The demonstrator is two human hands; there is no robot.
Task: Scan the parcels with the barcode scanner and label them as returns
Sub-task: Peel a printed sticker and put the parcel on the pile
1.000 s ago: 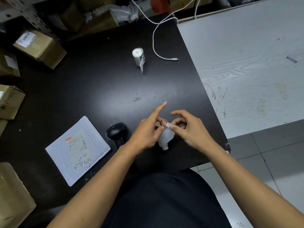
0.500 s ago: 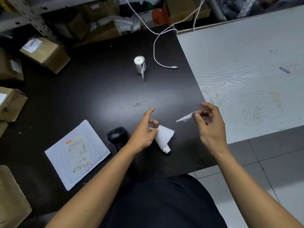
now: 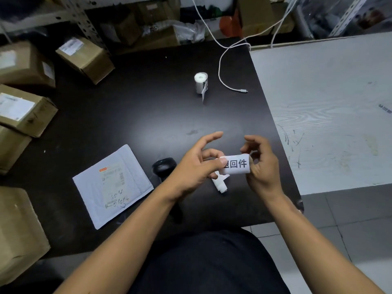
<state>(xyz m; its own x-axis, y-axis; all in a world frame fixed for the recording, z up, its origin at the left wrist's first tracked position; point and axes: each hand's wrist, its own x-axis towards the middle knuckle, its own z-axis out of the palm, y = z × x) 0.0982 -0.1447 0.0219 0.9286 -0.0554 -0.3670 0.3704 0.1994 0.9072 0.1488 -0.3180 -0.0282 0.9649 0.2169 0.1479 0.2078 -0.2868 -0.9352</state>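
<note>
Far left of the hands, cardboard boxes (image 3: 25,111) sit sealed on the black table (image 3: 131,115). Nearer, a white padded parcel (image 3: 112,183) lies flat, then the black barcode scanner (image 3: 164,166). The left hand (image 3: 195,166) and right hand (image 3: 262,164) pinch a printed return label (image 3: 236,164) between them, above a label roll (image 3: 220,183).

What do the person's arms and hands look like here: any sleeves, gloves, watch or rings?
Both forearms are bare to the frame's edge: no sleeves, gloves or watch visible. The left hand and right hand show no rings. A dark garment covers the torso.
</note>
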